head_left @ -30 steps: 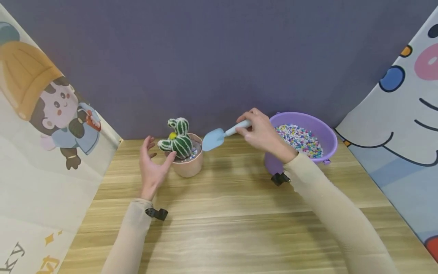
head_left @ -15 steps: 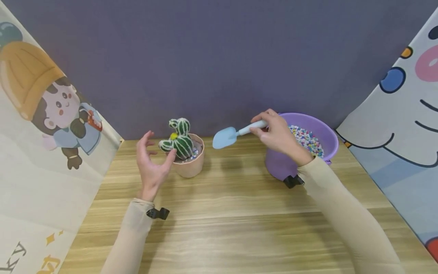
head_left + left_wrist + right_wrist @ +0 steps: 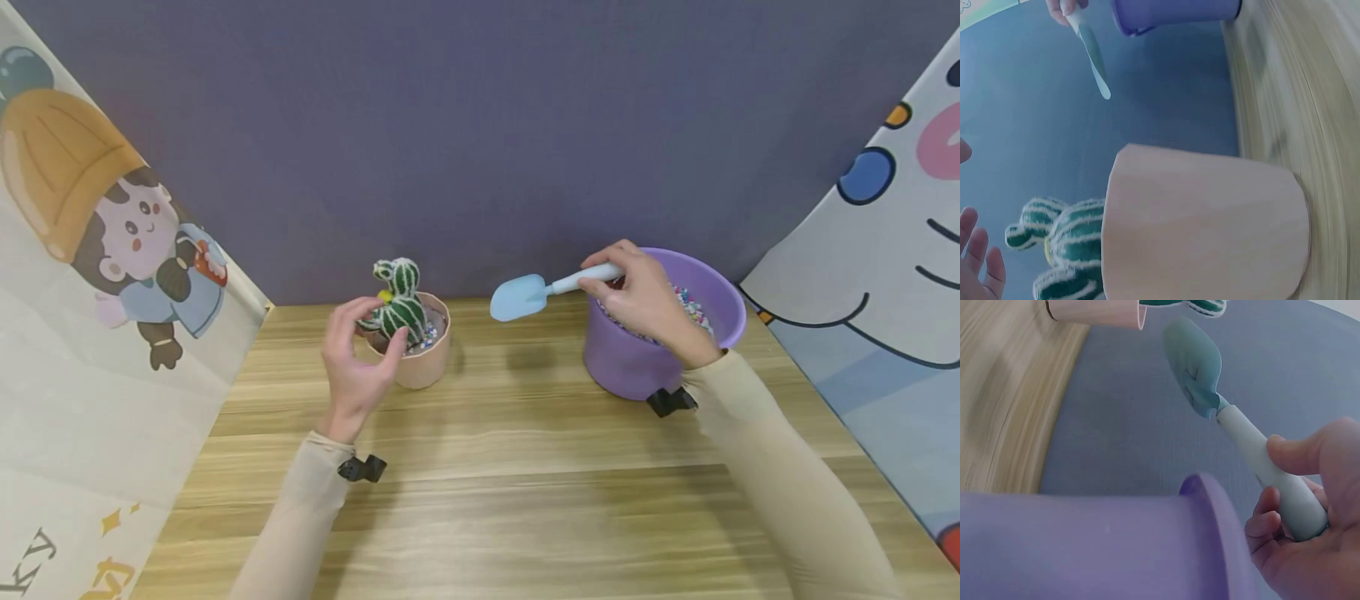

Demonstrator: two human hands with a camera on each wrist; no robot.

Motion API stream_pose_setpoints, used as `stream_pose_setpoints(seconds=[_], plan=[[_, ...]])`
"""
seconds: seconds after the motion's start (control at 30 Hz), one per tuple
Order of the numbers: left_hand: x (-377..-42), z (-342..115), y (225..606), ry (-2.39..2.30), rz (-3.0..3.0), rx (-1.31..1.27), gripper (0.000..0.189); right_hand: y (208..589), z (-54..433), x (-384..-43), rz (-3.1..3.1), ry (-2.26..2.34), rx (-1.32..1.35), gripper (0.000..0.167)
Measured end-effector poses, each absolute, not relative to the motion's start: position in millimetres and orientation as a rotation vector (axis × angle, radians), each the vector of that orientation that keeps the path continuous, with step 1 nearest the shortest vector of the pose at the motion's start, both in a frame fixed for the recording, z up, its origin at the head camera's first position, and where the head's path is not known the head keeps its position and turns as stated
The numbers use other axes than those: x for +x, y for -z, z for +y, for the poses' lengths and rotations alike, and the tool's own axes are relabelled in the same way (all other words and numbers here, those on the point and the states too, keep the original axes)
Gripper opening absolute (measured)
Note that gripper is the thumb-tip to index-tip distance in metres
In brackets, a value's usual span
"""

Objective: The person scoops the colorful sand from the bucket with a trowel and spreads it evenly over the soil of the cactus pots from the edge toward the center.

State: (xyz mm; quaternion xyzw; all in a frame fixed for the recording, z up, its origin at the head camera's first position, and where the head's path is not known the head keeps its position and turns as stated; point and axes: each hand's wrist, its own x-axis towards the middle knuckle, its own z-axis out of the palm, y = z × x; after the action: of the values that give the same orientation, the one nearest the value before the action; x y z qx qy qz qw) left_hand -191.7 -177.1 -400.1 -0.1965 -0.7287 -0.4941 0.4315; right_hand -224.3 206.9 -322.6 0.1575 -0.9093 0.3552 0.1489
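Observation:
My right hand (image 3: 645,296) grips the pale handle of a small light-blue toy trowel (image 3: 519,297), whose blade points left, raised over the table. The hand is above the left side of a purple bucket (image 3: 628,367) with many coloured beads (image 3: 692,307) in it, partly hidden by the hand and wrist. A green cactus (image 3: 403,319) with white stripes and a yellow bud stands in a peach pot (image 3: 424,368). Beside it, my left hand (image 3: 354,375) has thumb and fingers spread apart, holding nothing. In the left wrist view those fingers (image 3: 977,247) appear apart from the cactus.
Pot and bucket stand on a wood-grain table (image 3: 480,500), close to a dark grey-blue back wall (image 3: 480,150). Cartoon-printed panels flank the table at left (image 3: 150,433) and right (image 3: 847,333). A few beads lie on the soil inside the pot.
My right hand has carried the trowel rightward, away from the pot and over the bucket. My left hand has shifted slightly right, closer in front of the cactus.

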Motion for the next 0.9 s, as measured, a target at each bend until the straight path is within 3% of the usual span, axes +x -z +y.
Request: stream_pose_setpoints(seconds=[0.3,0.9], plan=[[-191.5,-158.2,401.3,1.231,-1.836,-0.575,0.033,323.7,227.3,-220.5,-2.631,-1.056,0.404,0.022],[-195.3,-112.8,422.6,1.25,-2.114,-0.674,0.036,323.7,270.1,-208.0,-2.589,-1.008,0.277,0.025]])
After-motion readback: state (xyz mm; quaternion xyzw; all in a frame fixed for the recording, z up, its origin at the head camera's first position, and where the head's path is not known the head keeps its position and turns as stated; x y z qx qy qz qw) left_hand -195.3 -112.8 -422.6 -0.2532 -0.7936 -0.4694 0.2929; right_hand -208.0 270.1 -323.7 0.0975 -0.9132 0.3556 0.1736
